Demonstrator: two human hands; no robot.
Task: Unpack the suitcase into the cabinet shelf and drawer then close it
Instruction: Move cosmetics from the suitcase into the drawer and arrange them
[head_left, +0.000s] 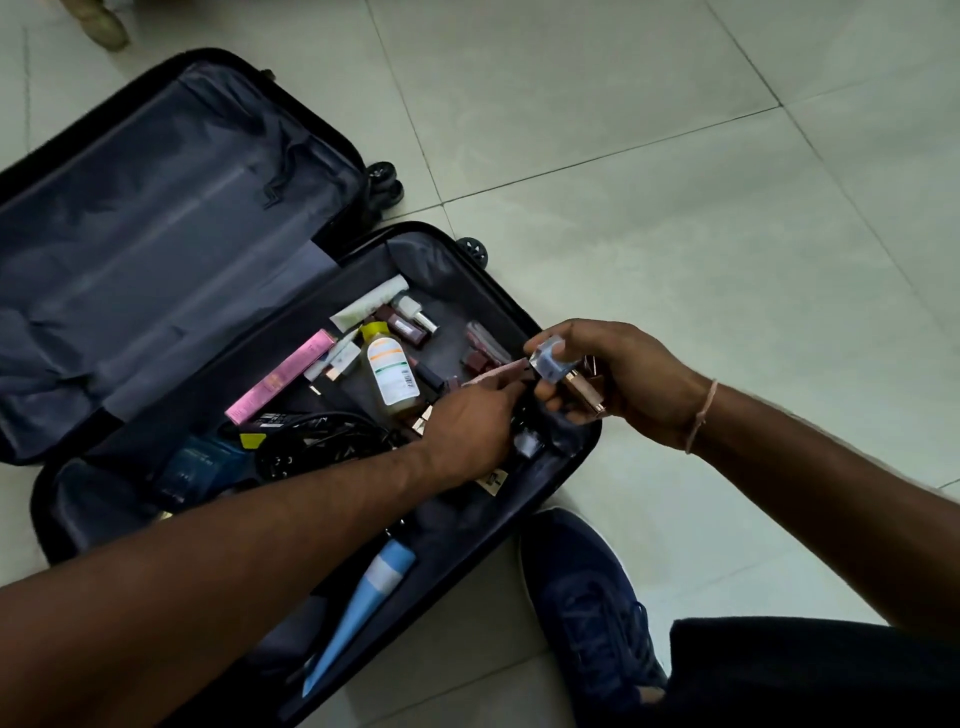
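Two hands work over the open suitcase (358, 525), which lies flat on the tiled floor (675, 156) with its lid half bare of loose items and its near half holding the load. The right hand (623, 379), above the suitcase's right rim, curls round a cluster of small cosmetics, a clear-capped bottle (548, 361) among them. The left hand (470, 434) reaches to it, fingers pinching a slim pinkish tube (493, 375). Inside the suitcase lie an amber bottle (390, 376), a pink box (288, 375), a black coiled cable (322, 447) and a blue tube (363, 605) near the front edge. Judgement: these items are light, rigid and smooth, hence slippery when bunched; small bottles may be glass and fragile. Each is best taken round the body, not the cap; the cable by the whole coil. The cabinet is not in view.
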